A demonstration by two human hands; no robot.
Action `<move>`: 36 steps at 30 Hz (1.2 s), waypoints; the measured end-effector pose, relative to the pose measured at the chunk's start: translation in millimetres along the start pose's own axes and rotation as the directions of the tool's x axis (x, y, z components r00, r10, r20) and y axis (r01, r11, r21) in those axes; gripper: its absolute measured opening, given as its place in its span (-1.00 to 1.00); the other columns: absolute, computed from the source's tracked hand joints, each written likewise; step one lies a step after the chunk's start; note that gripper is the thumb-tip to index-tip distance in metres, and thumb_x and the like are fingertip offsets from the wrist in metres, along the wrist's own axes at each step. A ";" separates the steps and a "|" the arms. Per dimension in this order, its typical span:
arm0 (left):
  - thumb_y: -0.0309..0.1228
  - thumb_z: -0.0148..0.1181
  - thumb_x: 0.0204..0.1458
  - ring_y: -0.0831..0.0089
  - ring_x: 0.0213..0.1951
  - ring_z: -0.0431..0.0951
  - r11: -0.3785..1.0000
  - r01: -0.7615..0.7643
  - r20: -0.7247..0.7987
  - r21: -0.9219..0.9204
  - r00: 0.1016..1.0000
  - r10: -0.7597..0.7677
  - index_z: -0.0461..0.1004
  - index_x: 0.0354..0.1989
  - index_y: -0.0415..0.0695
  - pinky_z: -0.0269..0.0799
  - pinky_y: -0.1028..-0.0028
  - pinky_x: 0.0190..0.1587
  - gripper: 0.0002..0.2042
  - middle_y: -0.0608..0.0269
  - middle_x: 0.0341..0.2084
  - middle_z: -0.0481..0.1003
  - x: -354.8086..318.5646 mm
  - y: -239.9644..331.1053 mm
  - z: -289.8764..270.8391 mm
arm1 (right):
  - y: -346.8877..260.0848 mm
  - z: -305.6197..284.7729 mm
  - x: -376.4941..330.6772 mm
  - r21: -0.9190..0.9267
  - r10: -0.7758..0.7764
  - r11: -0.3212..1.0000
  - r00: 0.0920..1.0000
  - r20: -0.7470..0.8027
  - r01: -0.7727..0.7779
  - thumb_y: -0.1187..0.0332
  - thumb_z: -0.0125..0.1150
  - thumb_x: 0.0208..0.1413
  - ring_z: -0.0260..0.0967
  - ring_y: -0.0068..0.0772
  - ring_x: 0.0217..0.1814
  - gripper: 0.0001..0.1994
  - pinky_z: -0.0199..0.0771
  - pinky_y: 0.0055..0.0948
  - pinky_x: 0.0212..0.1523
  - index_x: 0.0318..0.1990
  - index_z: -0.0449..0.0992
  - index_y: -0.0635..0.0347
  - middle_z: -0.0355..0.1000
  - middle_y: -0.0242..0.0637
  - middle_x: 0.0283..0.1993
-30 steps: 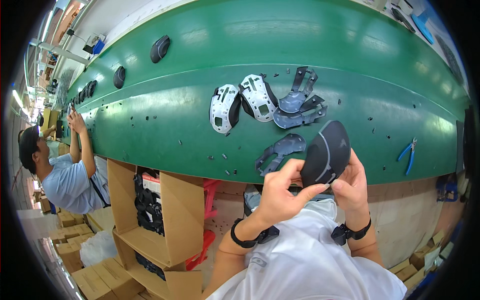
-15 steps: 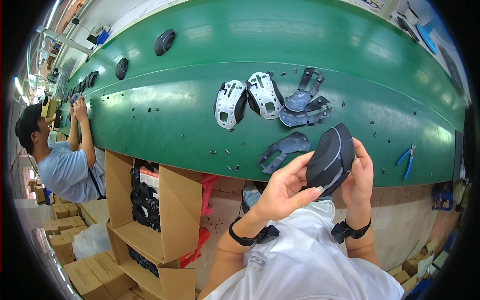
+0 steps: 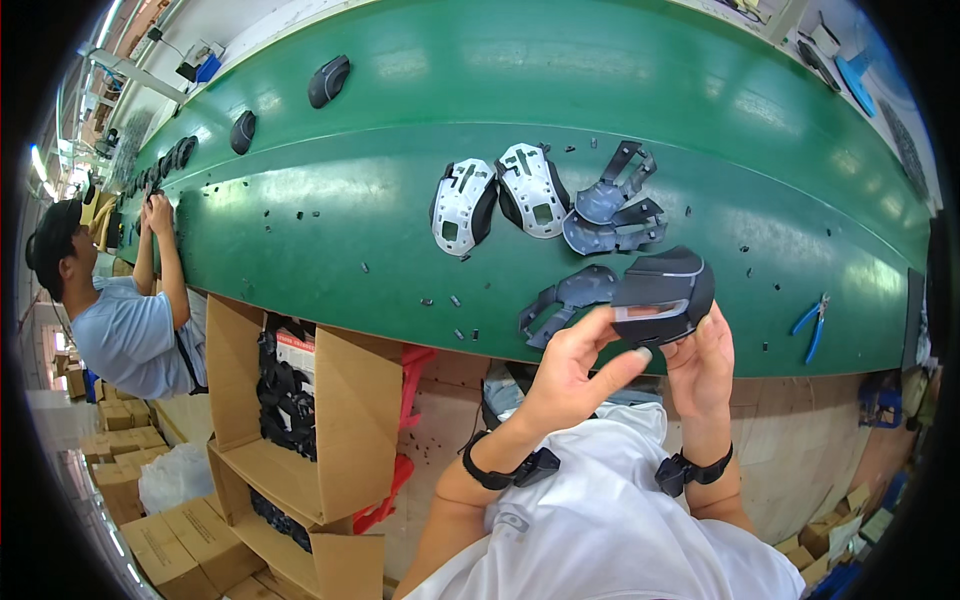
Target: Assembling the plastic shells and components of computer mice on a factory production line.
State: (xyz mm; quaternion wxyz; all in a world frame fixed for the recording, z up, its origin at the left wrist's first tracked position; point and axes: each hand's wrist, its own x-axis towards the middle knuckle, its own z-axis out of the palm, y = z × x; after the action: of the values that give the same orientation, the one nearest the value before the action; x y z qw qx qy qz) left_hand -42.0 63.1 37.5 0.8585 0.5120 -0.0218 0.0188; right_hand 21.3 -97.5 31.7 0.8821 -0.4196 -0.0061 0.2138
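Both my hands hold a black mouse-shaped shell with a grey rim above the near edge of a green conveyor belt. My left hand grips its left underside, thumb stretched along the rim. My right hand holds its right side. Just left of the shell a dark grey plastic frame piece lies on the belt. Further up lie two white-and-black shell halves and a stack of grey frame pieces.
Blue-handled pliers lie at the belt's right. More black shells sit far along the belt, with small black bits scattered about. Open cardboard boxes with black parts stand lower left. Another person works at the left.
The shell has been turned in my hands from upright on edge to lying flatter, its grey rim now facing me. The view has shifted slightly.
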 end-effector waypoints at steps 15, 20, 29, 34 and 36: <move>-0.46 0.13 0.11 0.56 -0.43 0.47 0.895 -0.013 -0.074 0.445 0.996 0.051 0.50 -0.16 -0.31 0.37 0.55 -0.36 -0.81 0.19 -0.44 0.54 3.7 7.0 -23.3 | -49.0 -22.0 17.8 -0.490 0.310 0.853 0.929 0.203 -0.178 0.46 0.52 -0.31 0.34 -0.50 0.04 -0.33 0.31 -0.48 0.10 0.04 0.32 0.33 0.41 -0.30 -0.06; -0.47 0.14 0.07 0.36 -0.19 0.56 0.518 -0.039 -0.149 0.854 0.937 0.316 0.50 -0.16 -0.25 0.43 0.43 -0.12 -0.81 0.15 -0.23 0.57 8.8 27.5 -50.3 | -82.2 -37.0 124.6 -0.485 -0.083 0.870 0.996 0.025 0.085 0.31 0.20 0.13 0.41 -0.40 0.01 -0.54 0.44 -0.35 0.00 0.10 0.28 0.39 0.40 -0.19 0.00; -0.42 0.20 -0.01 0.10 -0.20 0.53 0.270 -0.158 0.061 0.950 0.940 0.335 0.48 -0.24 -0.22 0.41 0.29 -0.12 -0.82 0.06 -0.29 0.53 55.0 50.1 -63.8 | -84.9 -56.3 218.7 -0.832 -0.638 -0.502 0.548 0.541 0.237 0.31 0.21 -0.20 0.27 0.11 -0.03 -0.65 0.30 0.02 -0.05 -0.23 0.45 0.33 0.37 -0.01 -0.14; -0.42 0.23 -0.04 0.06 -0.24 0.51 0.179 -0.207 0.167 0.962 0.963 0.212 0.48 -0.26 -0.23 0.39 0.27 -0.14 -0.81 0.05 -0.33 0.52 75.6 46.9 -70.6 | -21.6 10.0 168.6 -0.962 -0.174 -0.162 0.953 0.247 0.220 -0.04 0.21 -0.03 0.37 0.13 0.05 -0.34 0.39 -0.02 0.03 0.14 0.29 0.20 0.40 0.11 -0.02; -0.42 0.23 -0.05 0.05 -0.24 0.50 0.152 -0.266 0.237 0.952 0.954 0.186 0.48 -0.26 -0.23 0.39 0.27 -0.14 -0.80 0.04 -0.33 0.51 92.6 44.2 -62.9 | -27.0 12.4 167.0 -0.974 -0.041 -0.186 0.989 0.139 0.129 0.01 0.23 -0.04 0.42 0.09 -0.02 -0.43 0.42 -0.05 -0.02 0.06 0.35 0.18 0.46 0.04 -0.09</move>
State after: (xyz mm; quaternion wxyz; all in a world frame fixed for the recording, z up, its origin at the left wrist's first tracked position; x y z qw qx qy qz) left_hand 49.2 140.3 51.8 0.3227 0.9298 -0.1081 0.1397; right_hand 180.7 -39.6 31.6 0.2546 -0.9376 -0.2213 0.0847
